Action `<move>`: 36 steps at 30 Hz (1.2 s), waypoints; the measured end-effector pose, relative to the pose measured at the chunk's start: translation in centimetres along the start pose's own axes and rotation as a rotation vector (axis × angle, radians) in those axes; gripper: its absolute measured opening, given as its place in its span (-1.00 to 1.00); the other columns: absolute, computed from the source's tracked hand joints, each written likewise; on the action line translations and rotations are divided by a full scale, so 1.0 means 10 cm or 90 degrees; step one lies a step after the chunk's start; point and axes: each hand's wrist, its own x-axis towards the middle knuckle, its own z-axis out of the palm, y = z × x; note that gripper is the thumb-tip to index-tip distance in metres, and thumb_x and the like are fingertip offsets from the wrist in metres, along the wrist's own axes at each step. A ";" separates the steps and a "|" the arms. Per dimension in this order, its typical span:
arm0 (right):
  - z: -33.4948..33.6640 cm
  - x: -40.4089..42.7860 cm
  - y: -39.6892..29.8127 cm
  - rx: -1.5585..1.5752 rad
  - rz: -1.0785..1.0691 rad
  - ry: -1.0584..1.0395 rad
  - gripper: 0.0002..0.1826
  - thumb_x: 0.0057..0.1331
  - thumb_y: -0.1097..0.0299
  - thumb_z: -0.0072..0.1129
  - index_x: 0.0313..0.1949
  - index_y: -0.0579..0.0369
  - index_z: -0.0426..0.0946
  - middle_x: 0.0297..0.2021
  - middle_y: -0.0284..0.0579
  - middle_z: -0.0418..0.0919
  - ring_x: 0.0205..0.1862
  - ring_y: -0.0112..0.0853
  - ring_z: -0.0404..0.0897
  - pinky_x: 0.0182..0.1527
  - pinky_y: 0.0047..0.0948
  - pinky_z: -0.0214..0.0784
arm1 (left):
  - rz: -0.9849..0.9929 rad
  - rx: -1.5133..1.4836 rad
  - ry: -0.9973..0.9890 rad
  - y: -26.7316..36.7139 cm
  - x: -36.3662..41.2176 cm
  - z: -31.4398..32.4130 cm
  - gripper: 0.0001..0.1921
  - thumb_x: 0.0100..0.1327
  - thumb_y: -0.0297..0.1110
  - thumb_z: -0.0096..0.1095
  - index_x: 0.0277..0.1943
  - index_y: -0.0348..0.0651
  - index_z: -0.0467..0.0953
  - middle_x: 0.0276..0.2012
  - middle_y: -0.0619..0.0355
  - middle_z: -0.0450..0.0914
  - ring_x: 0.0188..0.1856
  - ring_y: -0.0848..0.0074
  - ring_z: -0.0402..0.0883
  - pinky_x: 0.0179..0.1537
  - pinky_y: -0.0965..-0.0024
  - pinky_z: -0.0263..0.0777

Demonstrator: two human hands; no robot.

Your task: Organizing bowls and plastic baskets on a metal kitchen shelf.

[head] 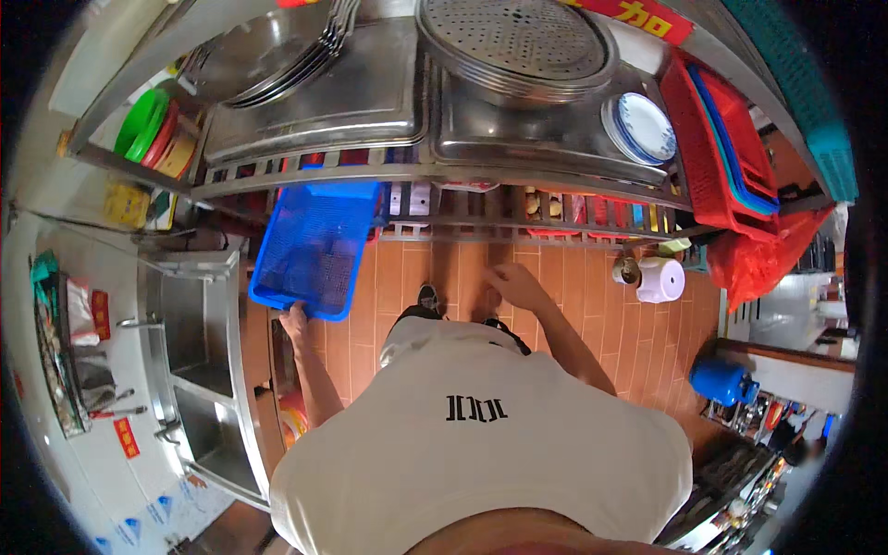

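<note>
My left hand [294,320] grips the near rim of a blue plastic mesh basket [312,239]. The basket tilts in front of a metal rack, its far end beside the slatted lower shelf [479,232]. Nothing shows inside it. My right hand [519,286] hangs over the tiled floor with its fingers loosely bent and parted, holding nothing. Stacked metal trays and steamers lie on the upper shelf, including a perforated steamer tray [517,35] on top of one pile. A stack of blue-and-white plates [645,128] sits to its right.
A two-basin steel sink [201,333] lines the left side. Nested colored baskets [728,139] stand at the rack's right end, above a red plastic bag [756,263]. A pale plastic stool [660,279] and a blue gas cylinder [721,381] are on the right.
</note>
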 end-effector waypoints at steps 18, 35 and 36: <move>0.05 -0.44 0.07 0.089 0.165 0.239 -0.52 0.29 0.07 0.01 -0.42 0.36 0.51 -0.60 -0.03 0.55 -0.63 -0.40 0.57 -0.51 -0.46 0.35 | 0.554 0.902 -0.215 -0.08 1.68 2.75 -0.47 0.01 0.21 0.22 -0.25 -0.15 0.49 -0.43 0.14 0.62 -0.39 0.26 0.60 -0.40 0.31 0.48; -0.08 -0.28 0.36 0.056 0.218 0.380 -0.55 0.28 0.11 0.00 -0.59 0.24 0.51 -0.74 -0.15 0.50 -0.67 -0.47 0.49 -0.51 -0.44 0.33 | 0.605 0.724 -0.656 -1.16 1.91 2.57 -0.76 0.17 -0.10 0.15 -0.39 -0.09 0.45 -0.70 0.19 0.50 -0.66 0.40 0.52 -0.65 0.36 0.35; -0.26 -0.37 0.25 0.074 0.251 0.419 -0.55 0.29 0.13 -0.01 -0.61 0.24 0.50 -0.75 -0.16 0.49 -0.67 -0.48 0.48 -0.52 -0.44 0.33 | 0.588 0.718 -0.692 -1.24 1.76 2.65 -0.76 0.17 -0.10 0.14 -0.39 -0.09 0.45 -0.70 0.19 0.49 -0.66 0.40 0.52 -0.65 0.36 0.35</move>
